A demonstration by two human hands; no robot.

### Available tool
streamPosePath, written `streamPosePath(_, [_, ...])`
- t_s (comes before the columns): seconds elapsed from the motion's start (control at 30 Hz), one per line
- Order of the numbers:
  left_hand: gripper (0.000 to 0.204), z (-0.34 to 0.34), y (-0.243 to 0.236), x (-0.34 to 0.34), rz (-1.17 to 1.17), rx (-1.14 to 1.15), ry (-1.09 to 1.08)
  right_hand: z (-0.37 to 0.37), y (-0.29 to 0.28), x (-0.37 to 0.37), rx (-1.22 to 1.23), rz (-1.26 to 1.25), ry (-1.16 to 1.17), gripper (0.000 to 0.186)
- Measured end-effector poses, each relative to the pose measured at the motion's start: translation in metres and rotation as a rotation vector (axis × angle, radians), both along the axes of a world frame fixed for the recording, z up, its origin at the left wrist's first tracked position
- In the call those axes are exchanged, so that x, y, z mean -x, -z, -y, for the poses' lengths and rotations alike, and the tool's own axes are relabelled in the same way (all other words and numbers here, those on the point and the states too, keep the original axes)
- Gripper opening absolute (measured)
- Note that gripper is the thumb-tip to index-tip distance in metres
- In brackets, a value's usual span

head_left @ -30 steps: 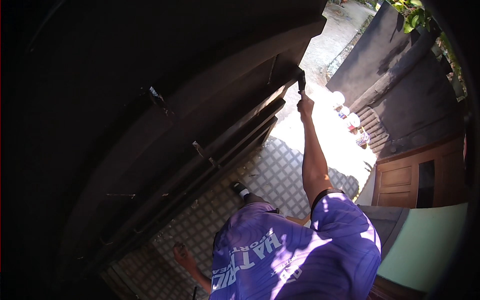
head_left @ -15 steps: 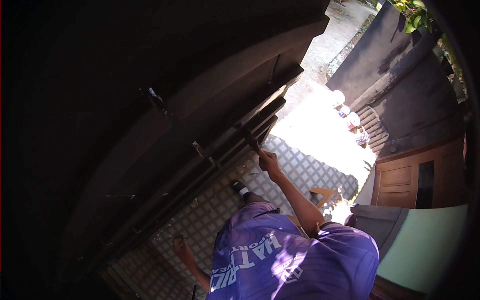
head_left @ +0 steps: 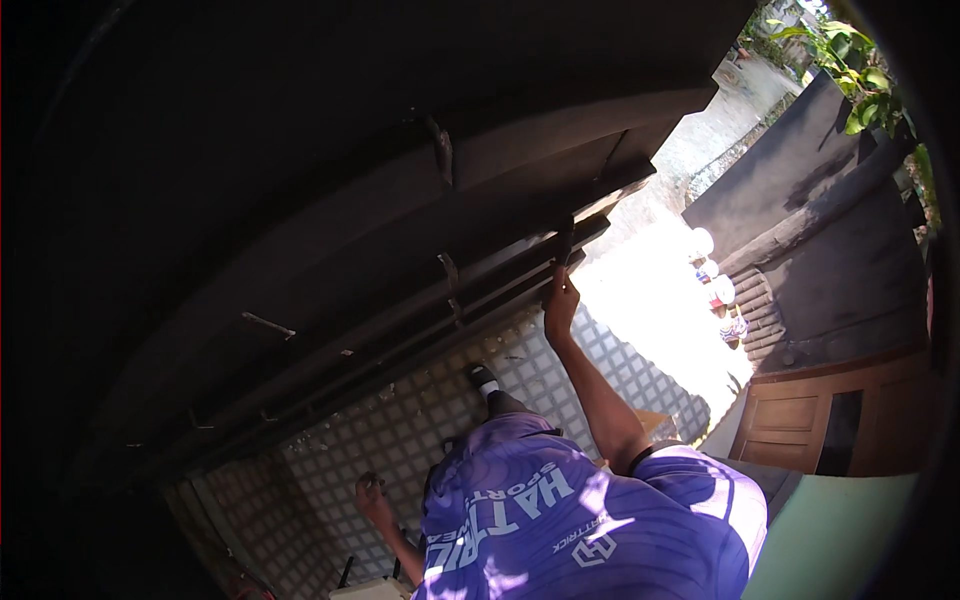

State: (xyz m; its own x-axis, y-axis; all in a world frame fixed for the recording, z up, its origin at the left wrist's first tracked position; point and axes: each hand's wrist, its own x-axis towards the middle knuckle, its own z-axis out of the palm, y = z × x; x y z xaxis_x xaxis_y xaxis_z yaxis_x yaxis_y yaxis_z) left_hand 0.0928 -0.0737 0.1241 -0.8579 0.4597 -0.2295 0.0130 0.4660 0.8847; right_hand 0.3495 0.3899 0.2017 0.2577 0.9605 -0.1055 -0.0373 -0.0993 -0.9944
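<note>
My right hand point(head_left: 562, 296) is raised, its fingers closed round a dark, narrow hand tool point(head_left: 567, 240). The tool points up against the edge of a large dark stepped wooden panel point(head_left: 400, 230); in this shade its exact kind is too dark to tell. Low on the left, beside my body, my left hand point(head_left: 372, 498) has its fingers curled; a small dark thing may be in them, but I cannot make it out. Pale chipped marks point(head_left: 447, 275) show on the panel's mouldings.
The tiled floor point(head_left: 400, 425) has small debris along the panel's foot. Several tubs point(head_left: 720, 290) stand in bright sun at the right, before a dark wall point(head_left: 830, 260). A brown wooden door point(head_left: 785, 425) and a green surface point(head_left: 860, 530) lie at the lower right.
My right hand has risen and moved slightly right, and the tool has turned more upright. The view has shifted, so the panel and tubs appear lower and further right. My left hand stays low.
</note>
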Motion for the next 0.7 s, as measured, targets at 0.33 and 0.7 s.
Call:
streamPosePath(0.33, [0.021, 0.072, 0.093, -0.029, 0.101, -0.107, -0.099, 0.158, 0.023, 0.067, 0.19, 0.109, -0.547, 0.038])
streamPosePath(0.7, [0.029, 0.191, 0.101, -0.085, 0.257, 0.066, -0.35, 0.154, 0.055, 0.191, -0.551, 0.619, 0.004, 0.041])
